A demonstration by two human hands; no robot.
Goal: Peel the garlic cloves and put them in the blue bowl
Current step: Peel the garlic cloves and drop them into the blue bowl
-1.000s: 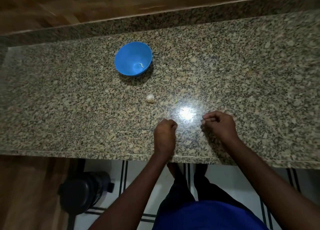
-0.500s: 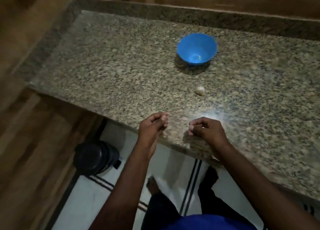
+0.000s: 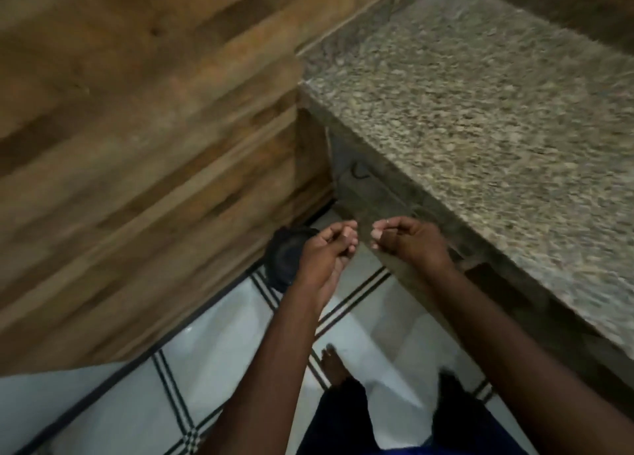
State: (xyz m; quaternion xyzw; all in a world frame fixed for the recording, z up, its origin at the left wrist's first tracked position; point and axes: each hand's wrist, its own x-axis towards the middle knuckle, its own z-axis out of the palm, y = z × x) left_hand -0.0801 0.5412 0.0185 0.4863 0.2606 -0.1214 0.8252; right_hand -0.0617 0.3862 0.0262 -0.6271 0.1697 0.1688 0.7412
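Granite counter (image 3: 480,118) right; both hands' fingers curled, contents unclear.

Speckled grey-and-tan granite countertop (image 3: 480,118) is showing at the far right; brown wood-grain panelling (image 3: 137,128) is filling the left. White floor tiles (image 3: 240,344) are showing dark double-line borders near, beside a black container (image 3: 283,259).

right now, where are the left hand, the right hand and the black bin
left hand (image 3: 324,253), head view, back of the hand
right hand (image 3: 410,240), head view, knuckles
black bin (image 3: 283,260), head view, its dark top
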